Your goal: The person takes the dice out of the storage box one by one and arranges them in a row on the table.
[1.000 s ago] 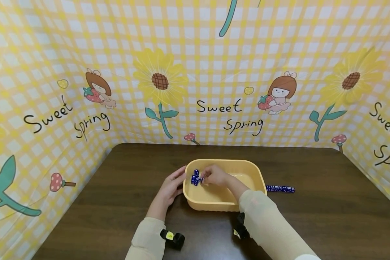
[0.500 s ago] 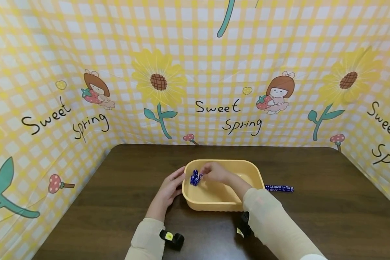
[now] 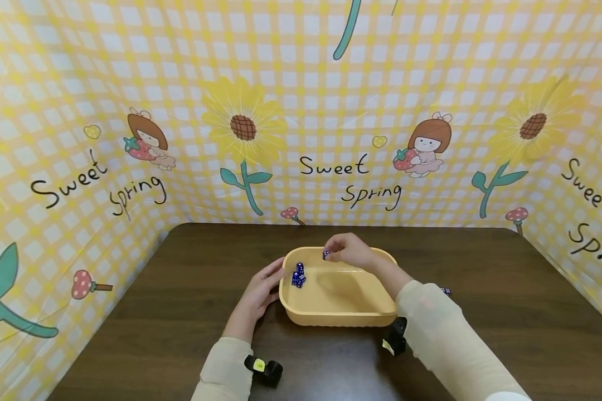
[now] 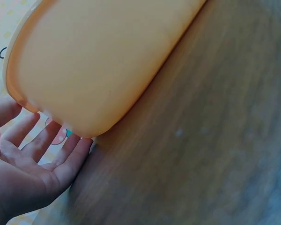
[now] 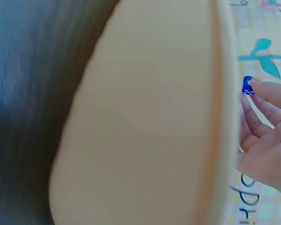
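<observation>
Between the thumb and fingertips of my right hand [image 3: 352, 250] a blue die with white dots [image 3: 326, 255] is pinched. The hand is over the back part of a yellow plastic bin [image 3: 331, 319]. In the right wrist view the same die [image 5: 247, 86] shows at the fingertips, beyond the bin's rim. Several more blue dice [image 3: 299, 276] lie clustered at the bin's left end. My left hand [image 3: 259, 291] rests against the outside of that end. Its fingers [image 4: 75, 161] reach to the bin's wall [image 4: 98, 84] with fingertips spread in the left wrist view.
To the right of the bin, a row of blue dice [image 3: 446, 291] lies on the dark wooden table [image 3: 511, 312], mostly hidden by my right sleeve [image 3: 431, 312]. A yellow checked cloth [image 3: 321, 111] stands around the table's back and sides.
My right hand has picked a die out of the cluster and moved it up and to the right. The forearm now covers most of the dice row. My left hand stays at the bin.
</observation>
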The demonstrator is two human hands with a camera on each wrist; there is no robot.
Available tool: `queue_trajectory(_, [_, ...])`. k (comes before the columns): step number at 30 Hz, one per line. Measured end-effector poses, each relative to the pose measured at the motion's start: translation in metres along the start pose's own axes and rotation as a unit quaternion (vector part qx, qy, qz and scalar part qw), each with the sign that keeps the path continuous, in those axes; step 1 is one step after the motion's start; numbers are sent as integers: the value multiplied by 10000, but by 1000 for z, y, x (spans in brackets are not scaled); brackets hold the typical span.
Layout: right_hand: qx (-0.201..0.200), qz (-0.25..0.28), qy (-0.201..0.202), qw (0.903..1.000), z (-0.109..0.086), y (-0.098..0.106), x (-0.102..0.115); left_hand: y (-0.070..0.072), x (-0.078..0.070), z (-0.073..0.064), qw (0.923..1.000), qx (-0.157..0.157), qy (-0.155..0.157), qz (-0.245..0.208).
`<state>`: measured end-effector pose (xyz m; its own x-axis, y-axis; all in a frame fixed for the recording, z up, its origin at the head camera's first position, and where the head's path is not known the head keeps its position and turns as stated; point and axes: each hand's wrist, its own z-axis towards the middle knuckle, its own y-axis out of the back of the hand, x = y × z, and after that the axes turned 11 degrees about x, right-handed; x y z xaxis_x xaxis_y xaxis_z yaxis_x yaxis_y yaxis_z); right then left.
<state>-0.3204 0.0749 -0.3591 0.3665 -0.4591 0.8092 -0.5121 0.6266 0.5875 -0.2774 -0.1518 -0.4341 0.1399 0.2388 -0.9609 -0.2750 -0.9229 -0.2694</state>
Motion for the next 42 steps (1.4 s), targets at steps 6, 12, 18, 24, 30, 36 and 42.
queue_trajectory(6, [-101, 53, -172, 9998, -13, 23, -4, -1, 0, -1, 10000, -17, 0, -22])
queue_trajectory(12, [-274, 200, -374, 9987, -31, 44, -4, 0, 0, 0, 10000, -1, -20, 15])
queue_trajectory(18, [-525, 165, -359, 9978, -45, 61, -15, 1, 0, 0, 10000, -5, -39, 8])
queue_trajectory(24, [-654, 109, -398, 9970, -61, 76, -26, 0, 0, 0, 10000, -51, -33, 24])
queue_trajectory(30, [-842, 318, -425, 9950, -77, 89, -37, 2, -1, -1, 10000, -50, -30, 4])
queue_trajectory(36, [-986, 74, -612, 9932, -97, 103, -48, 3, -1, -1, 10000, -69, -4, 41])
queue_trajectory(42, [-1111, -268, -783, 9904, -119, 112, -58, 1, 1, 1, 10000, -49, -17, 45])
